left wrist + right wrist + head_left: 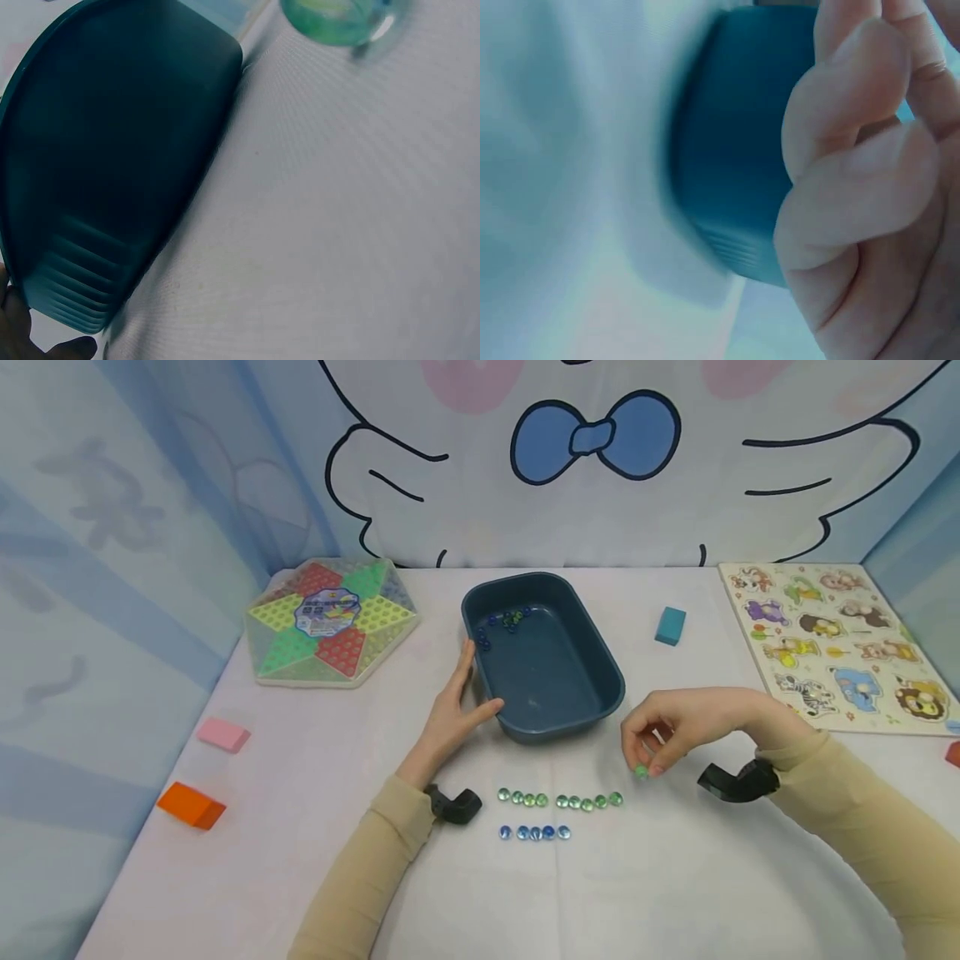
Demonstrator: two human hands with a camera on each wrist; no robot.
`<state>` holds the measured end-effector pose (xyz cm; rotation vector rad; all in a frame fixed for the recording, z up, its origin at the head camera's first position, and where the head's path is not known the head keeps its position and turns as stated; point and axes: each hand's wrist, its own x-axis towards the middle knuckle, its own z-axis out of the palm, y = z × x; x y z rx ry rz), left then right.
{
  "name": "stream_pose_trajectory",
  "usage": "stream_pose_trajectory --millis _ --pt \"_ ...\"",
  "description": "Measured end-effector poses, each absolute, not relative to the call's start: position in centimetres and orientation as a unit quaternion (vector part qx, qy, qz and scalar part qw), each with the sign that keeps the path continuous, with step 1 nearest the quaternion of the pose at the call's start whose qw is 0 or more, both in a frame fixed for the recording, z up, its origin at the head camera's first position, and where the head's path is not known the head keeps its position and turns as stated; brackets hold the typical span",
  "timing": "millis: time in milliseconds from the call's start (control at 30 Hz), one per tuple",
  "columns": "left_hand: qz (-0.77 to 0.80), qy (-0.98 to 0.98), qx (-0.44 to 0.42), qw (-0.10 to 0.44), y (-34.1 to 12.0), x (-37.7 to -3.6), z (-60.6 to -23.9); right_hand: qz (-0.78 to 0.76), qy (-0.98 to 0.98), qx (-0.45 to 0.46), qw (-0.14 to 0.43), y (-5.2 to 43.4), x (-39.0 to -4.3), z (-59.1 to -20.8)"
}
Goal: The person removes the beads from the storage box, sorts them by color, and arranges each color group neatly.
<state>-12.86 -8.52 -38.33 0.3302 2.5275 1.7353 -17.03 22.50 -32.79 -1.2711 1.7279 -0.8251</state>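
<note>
A dark blue plastic basin stands mid-table, with several blue and green marbles gathered at its far left. My left hand rests against the basin's left side, fingers extended along the wall and thumb at the near rim. To the right of the basin, my right hand pinches a green marble low over the cloth, by the right end of a row of green marbles. Nearer me lies a shorter row of blue marbles. Fingers hide the pinched marble in the right wrist view.
A hexagonal board game box lies at the back left, and an animal puzzle board at the right. Pink and orange blocks sit near the left edge. A teal block lies behind my right hand.
</note>
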Motion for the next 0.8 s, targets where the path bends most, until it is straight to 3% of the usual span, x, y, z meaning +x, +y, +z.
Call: stream_pose_trajectory --millis 800 --pt "0.567 0.815 0.113 0.030 -8.4 -12.9 -38.3 -0.261 0.774 -0.394 0.421 22.4 -14.9 -37.2"
